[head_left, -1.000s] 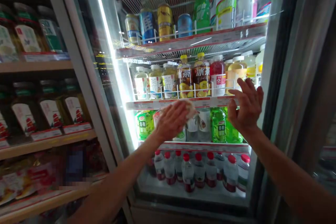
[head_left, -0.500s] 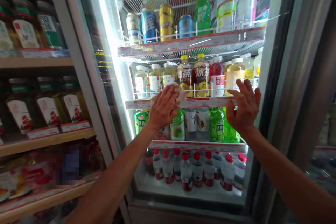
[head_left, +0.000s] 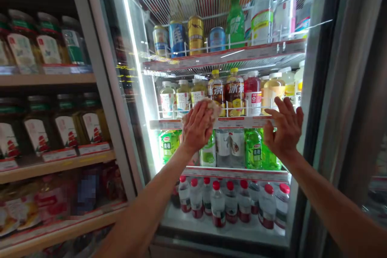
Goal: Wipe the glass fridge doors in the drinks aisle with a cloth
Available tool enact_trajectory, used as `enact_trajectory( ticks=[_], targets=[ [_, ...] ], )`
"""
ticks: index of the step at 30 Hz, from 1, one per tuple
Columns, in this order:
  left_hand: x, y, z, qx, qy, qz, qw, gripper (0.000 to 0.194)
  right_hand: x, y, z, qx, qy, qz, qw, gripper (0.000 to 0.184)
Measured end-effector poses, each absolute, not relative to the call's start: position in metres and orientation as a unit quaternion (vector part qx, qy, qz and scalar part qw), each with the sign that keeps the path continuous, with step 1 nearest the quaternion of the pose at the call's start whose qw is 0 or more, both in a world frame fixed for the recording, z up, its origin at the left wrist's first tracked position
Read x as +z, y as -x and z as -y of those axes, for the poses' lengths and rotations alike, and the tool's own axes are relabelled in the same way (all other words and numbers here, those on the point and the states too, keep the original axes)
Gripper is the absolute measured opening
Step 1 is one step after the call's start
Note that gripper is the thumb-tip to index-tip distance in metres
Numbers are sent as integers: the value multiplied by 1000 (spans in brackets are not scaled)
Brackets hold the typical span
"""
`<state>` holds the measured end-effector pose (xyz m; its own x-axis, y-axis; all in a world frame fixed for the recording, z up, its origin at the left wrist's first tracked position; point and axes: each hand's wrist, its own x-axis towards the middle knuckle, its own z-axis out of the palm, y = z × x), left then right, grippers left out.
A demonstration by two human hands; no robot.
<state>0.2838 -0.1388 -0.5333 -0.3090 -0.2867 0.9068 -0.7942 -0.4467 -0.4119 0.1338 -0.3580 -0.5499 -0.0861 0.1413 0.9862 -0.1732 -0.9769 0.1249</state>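
Observation:
My left hand [head_left: 198,127] presses a pale crumpled cloth [head_left: 214,109] against the glass door of a lit drinks cooler. Its fingers lie over the cloth and hide part of it. Further right, my right hand [head_left: 284,127] is open with fingers spread, holding nothing, at or close to the glass; whether it touches cannot be made out. Behind the hands, inside the cooler, stand iced tea bottles [head_left: 235,92] with yellow caps. A shelf edge with price labels [head_left: 242,122] runs between the two hands, and green bottles [head_left: 253,151] stand below it.
Cans [head_left: 196,34] and larger bottles fill the upper cooler shelf. Red-capped water bottles [head_left: 217,205] stand at the bottom. A metal door frame [head_left: 322,129] borders the glass on the right. To the left, wooden shelves [head_left: 60,164] hold dark jars and packets.
The view has shifted, so the cooler and shelves appear slightly lower and further right. My left hand and the cloth have slid a little to the right; my right hand stays nearly in place.

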Motion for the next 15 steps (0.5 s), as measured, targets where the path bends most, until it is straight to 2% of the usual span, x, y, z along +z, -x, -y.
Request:
enact_trajectory(
  ticks=[2,6,8,11,15],
  targets=[
    [-529,-294,125,651,-555,470,217,51,-550,-133,358,735,-669,14,112,34],
    [-508,-331,87,664,-570,301,379,52,-550,-133,355,727,-676,29,111,30],
    [-501,-335,87,659,-573,267,407,53,-550,-133,355,729,-675,31,113,30],
    [-503,-313,115,653,-577,335,360,51,-550,-134,355,732,-671,25,112,30],
    [-519,-277,150,625,-565,493,217,49,-550,-132,356,727,-677,29,106,30]
  ],
)
